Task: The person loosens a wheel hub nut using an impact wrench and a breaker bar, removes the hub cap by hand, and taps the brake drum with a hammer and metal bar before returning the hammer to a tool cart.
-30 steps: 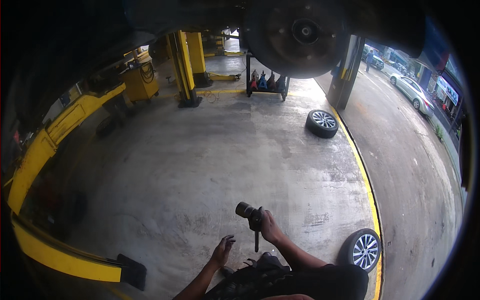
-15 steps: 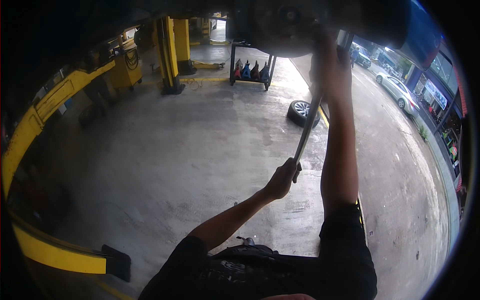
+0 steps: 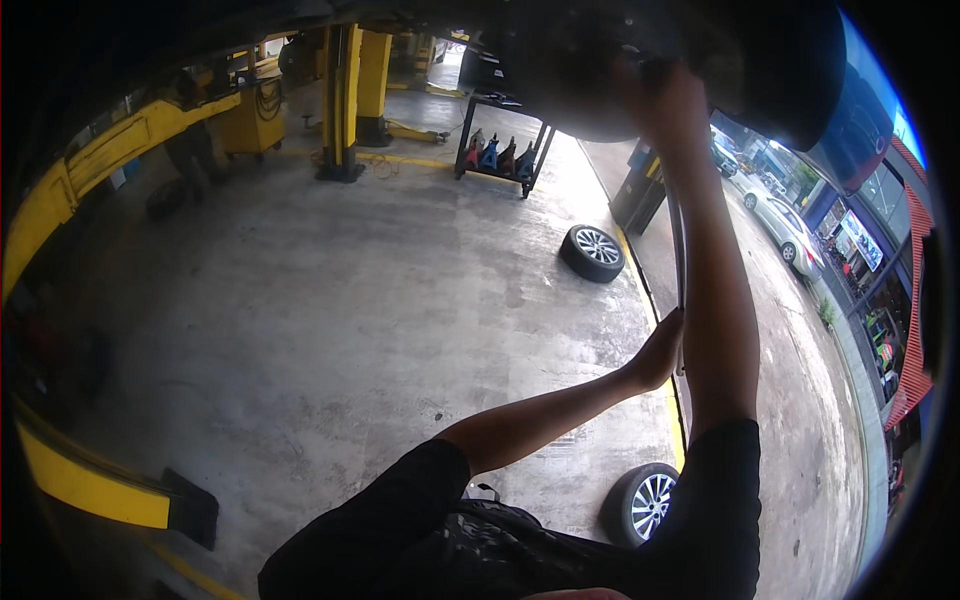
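Overhead is the dark underside of a raised car with a round brake disc (image 3: 560, 90). My right hand (image 3: 672, 105) is up beside the disc, closed around the upper end of a long-handled wrench; shadow hides the wrench's head. The silver handle of the long-handled wrench (image 3: 682, 260) hangs down almost upright, partly behind my right forearm. My left hand (image 3: 658, 352) is at its lower end, palm against the handle, with the fingers mostly hidden behind it.
Two wheels with tyres, a farther wheel (image 3: 593, 252) and a nearer wheel (image 3: 642, 503), lie on the concrete floor. A black trolley (image 3: 505, 150) carries several jack stands. Yellow lift arms (image 3: 120, 165) and posts (image 3: 342, 110) stand left. A silver car (image 3: 785, 230) is parked outside right.
The lower end of the wrench has swung right, along with my left hand, and the handle is now nearly upright. My right hand stays up by the disc. The view has shifted, showing the nearer wheel.
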`<state>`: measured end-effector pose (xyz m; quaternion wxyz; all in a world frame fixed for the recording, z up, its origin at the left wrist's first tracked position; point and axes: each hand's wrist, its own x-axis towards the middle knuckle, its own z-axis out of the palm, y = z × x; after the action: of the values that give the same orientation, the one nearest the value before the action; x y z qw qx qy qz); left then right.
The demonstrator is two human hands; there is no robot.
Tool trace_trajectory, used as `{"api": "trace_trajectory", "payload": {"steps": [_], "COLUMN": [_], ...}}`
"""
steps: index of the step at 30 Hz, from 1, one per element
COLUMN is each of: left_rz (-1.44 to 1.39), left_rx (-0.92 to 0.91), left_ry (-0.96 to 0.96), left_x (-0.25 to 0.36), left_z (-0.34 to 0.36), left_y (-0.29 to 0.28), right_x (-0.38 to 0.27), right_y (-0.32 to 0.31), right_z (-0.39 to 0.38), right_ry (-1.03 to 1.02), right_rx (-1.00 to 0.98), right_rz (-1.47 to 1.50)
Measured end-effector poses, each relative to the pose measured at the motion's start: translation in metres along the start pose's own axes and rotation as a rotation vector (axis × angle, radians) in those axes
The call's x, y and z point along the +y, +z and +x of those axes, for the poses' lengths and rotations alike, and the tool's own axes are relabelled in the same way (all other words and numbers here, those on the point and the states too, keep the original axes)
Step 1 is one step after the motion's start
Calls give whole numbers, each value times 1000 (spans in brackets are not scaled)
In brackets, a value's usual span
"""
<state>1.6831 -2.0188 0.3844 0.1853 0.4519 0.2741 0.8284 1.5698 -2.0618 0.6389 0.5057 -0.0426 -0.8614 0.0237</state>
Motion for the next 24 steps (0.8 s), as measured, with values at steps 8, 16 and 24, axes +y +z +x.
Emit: {"api": "trace_trajectory", "payload": {"steps": [8, 16, 24], "left_rz": [-161, -81, 156], "left_rx": [-267, -243, -163], "left_ry": [-174, -125, -95], "left_x": [3, 5, 1], "left_z": [16, 65, 86], "left_y": [6, 18, -37], "right_x": [1, 5, -21], "right_y": [2, -5, -2], "right_z": [1, 7, 2], "right_ry": [-91, -255, 17], "right_rx": [-28, -65, -11], "right_rz": [-303, -361, -425]}}
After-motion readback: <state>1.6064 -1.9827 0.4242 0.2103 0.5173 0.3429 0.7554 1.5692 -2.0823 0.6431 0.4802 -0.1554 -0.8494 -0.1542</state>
